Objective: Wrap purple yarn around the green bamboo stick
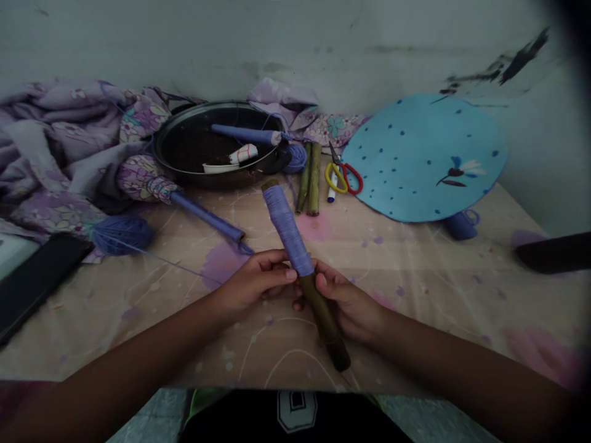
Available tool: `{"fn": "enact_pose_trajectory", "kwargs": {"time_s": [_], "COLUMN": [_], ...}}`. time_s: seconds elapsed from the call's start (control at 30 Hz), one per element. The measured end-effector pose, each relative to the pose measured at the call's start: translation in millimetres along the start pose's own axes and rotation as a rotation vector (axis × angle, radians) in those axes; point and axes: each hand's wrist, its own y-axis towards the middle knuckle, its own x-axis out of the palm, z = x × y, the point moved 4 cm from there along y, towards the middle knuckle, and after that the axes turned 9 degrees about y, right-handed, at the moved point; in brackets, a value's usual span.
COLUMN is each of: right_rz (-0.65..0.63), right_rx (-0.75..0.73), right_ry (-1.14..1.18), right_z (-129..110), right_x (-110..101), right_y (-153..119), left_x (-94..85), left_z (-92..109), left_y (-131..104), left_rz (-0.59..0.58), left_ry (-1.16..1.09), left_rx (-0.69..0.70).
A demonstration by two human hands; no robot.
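Note:
A bamboo stick (323, 314) slants over the table, its upper half wound with purple yarn (285, 224) and its lower half bare brown. My right hand (351, 298) is closed around the bare part, thumb near the end of the winding. On the other side, my left hand (258, 277) pinches at the edge of the winding, where the yarn strand comes in. That strand runs left to a ball of purple yarn (122, 234). A second wrapped stick (207, 215), with floral cloth bound to one end, lies beyond my left hand.
A black pan (203, 175) at the back carries another wrapped stick (247, 133). Beside it are bare bamboo pieces (314, 181), scissors (344, 175) and a marker (332, 191). A blue round mat (415, 160) leans at right. Floral cloth (69, 141) and a black phone-like slab (41, 280) lie left.

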Motion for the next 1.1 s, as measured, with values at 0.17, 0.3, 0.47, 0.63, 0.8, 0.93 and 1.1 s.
{"fn": "enact_pose_trajectory", "kwargs": {"time_s": [0.17, 0.3, 0.47, 0.63, 0.8, 0.93, 1.1], "right_rz": [-0.004, -0.007, -0.002, -0.011, -0.026, -0.043, -0.053], "right_rx": [0.007, 0.01, 0.021, 0.047, 0.07, 0.071, 0.08], "right_ry": [0.005, 0.014, 0.03, 0.041, 0.055, 0.056, 0.061], "right_z": [0.4, 0.0, 0.1, 1.1, 1.9, 2.5, 2.9], "right_x": [-0.9, -0.8, -0.6, 0.6, 0.3, -0.5, -0.9], "right_y": [-0.1, 0.0, 0.4, 0.8, 1.3, 1.4, 1.5], "left_x": [-1.1, 0.2, 4.7, 6.2, 4.5, 4.1, 3.8], "left_z": [1.0, -0.2, -1.0, 0.6, -0.1, 1.1, 2.7], "left_y": [-0.6, -0.6, -1.9, -2.6, -3.0, -2.6, -1.3], "left_rz": [-0.041, -0.043, -0.063, -0.086, -0.072, -0.1, -0.134], "left_ry": [0.07, 0.088, 0.036, 0.033, 0.074, 0.092, 0.074], "left_rx": [-0.014, 0.013, 0.064, 0.086, 0.073, 0.075, 0.077]}}
